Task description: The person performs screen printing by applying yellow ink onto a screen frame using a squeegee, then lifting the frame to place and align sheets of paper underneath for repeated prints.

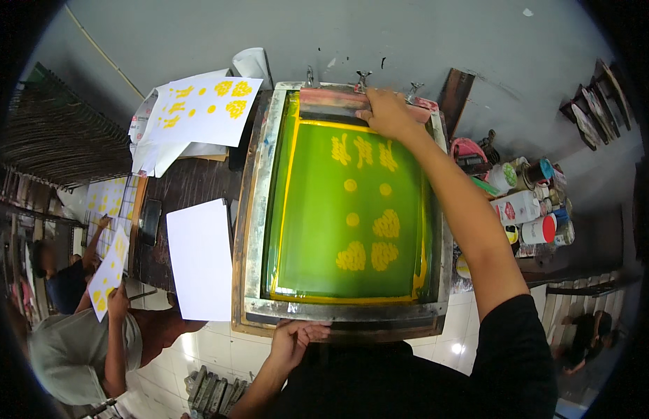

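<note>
A screen-printing frame (352, 307) with a metal border and green mesh (310, 209) lies before me, slightly tilted. Yellow lettering, dots and rounded motifs show in the mesh, and yellow ink lines its edges. At the far end, my right hand (391, 115) grips a squeegee (331, 100) with a long, reddish, worn handle; its blade rests against the mesh. My left hand (296, 340) is at the frame's near edge with fingers curled against it, partly hidden underneath. Below the frame is a wooden board (238, 279).
Left of the frame lie blank white paper (198, 258) and printed yellow sheets (212, 105) on a dark table (181, 181). A phone (150, 222) lies there too. Ink tubs (541, 229) crowd the right side. Metal clamps (363, 80) stand behind. Two people handle sheets at left.
</note>
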